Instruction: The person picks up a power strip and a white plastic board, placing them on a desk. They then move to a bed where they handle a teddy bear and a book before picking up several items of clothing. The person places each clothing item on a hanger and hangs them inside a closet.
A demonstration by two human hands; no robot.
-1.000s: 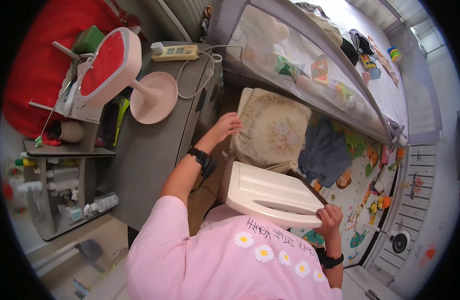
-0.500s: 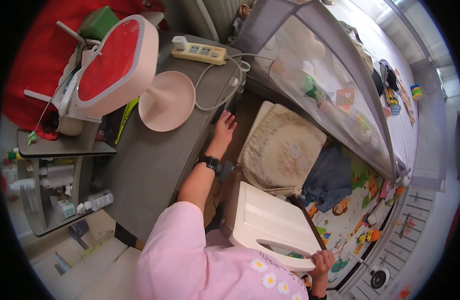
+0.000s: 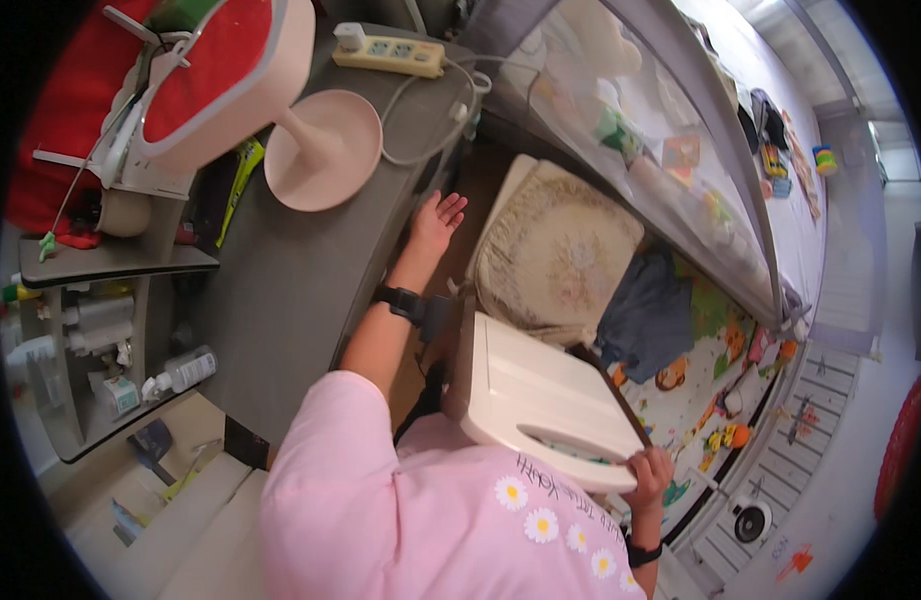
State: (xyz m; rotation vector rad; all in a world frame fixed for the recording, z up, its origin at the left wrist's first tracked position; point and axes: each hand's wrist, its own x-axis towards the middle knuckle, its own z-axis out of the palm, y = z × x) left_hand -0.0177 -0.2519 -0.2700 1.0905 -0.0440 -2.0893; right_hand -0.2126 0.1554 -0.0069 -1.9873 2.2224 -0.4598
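My right hand (image 3: 649, 475) is closed around the corner of a cream plastic chair back (image 3: 551, 385), beside its long handle slot. Beyond that back lies the chair's seat cushion (image 3: 556, 255), beige with a faded floral pattern. With palm turned up and fingers spread, my left hand (image 3: 439, 218) holds nothing; it hovers by the edge of a grey desk (image 3: 271, 290). On my left wrist sits a black watch (image 3: 403, 302). Dark blue cloth (image 3: 646, 315) lies just right of the cushion.
A pink mirror-like stand (image 3: 326, 150) and a power strip (image 3: 389, 52) with a looping cable occupy the desk. Shelves with bottles (image 3: 186, 373) stand at left. A grey mesh bed enclosure (image 3: 681, 190) rises at far right, beside a cartoon-patterned mat (image 3: 681, 405).
My viewpoint has shifted, so the desk, chair and bed sit higher in the picture. My right hand keeps its grip on the chair back; my left stays open.
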